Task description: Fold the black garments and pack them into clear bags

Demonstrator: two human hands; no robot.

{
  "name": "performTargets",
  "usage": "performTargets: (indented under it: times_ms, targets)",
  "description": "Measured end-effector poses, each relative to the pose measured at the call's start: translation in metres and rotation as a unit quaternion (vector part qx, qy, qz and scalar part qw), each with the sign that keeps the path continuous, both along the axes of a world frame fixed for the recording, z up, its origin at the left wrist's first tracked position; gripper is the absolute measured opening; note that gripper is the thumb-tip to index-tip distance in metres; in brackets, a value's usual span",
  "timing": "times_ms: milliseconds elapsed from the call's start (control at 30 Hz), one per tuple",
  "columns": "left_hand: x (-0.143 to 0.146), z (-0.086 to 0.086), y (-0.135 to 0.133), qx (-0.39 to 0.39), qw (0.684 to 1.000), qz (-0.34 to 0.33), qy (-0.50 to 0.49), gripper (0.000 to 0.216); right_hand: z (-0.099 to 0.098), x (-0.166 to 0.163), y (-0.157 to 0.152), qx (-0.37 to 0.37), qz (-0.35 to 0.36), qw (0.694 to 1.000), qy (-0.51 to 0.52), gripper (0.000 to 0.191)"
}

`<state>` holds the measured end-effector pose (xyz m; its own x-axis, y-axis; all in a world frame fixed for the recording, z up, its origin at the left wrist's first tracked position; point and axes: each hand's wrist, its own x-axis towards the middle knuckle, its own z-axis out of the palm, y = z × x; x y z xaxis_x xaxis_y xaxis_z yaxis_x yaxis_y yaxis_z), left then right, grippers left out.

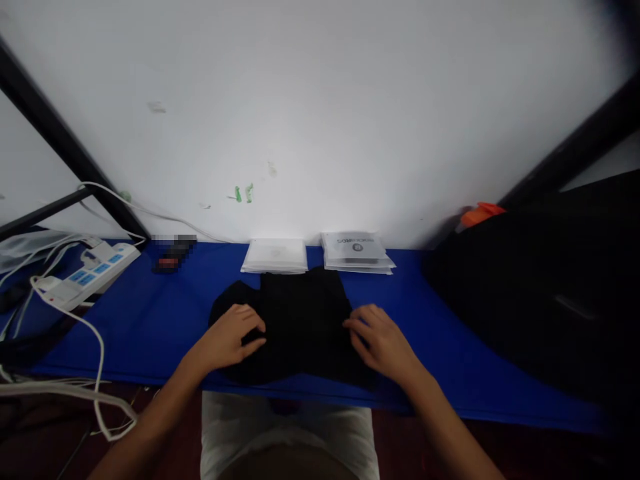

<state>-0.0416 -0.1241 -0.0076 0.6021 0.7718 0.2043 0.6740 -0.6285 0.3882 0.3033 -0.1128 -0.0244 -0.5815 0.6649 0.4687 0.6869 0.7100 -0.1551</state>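
Observation:
A black garment [305, 320], partly folded, lies on the blue table in front of me. Its exact kind cannot be made out in the dark cloth. My left hand [235, 337] rests on the garment's left part, open, with thumb and fingers apart and slightly bent. On the opposite side, my right hand [379, 340] touches the garment's right edge with its fingertips. Its fingers are loosely bent and apart, so it is open too. The cloth's lower edge reaches the near side of the table.
Behind the garment lie a stack of white packets [275, 257] and a stack of translucent printed bags [356, 252]. A power strip [90, 273] with white cables sits at left, near a pixelated dark object [174, 255]. A large black mass [530, 293] covers the right side of the blue table [145, 327].

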Motion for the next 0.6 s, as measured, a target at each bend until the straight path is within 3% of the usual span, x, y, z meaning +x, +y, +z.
performTargets:
  times_ms: [67,167,233,367,500,600]
  targets:
    - [-0.010,-0.009,-0.002,0.001,0.999,0.036,-0.040,0.010,-0.007,-0.001,-0.012,-0.022,0.008,1.000,0.009,0.020]
    - [-0.027,-0.023,0.021,0.083,0.970,0.214,-0.084,0.022,-0.009,-0.008,-0.014,-0.029,0.003,0.999,0.036,0.019]
    - [-0.038,-0.029,0.040,0.082,0.955,0.276,-0.076,0.036,-0.006,-0.016,-0.008,-0.024,0.004,0.999,0.047,0.019]
    - [-0.048,-0.027,0.051,0.049,0.967,0.240,-0.076,0.017,-0.004,-0.029,0.001,-0.020,0.010,0.999,0.042,0.020]
    - [-0.049,-0.016,0.022,0.092,0.970,0.192,-0.117,0.011,-0.012,-0.032,0.002,-0.027,0.006,0.999,0.039,0.020]
    - [-0.051,-0.010,0.000,0.069,0.981,0.137,-0.121,0.011,-0.020,-0.031,0.001,-0.040,0.011,0.998,0.047,0.019]
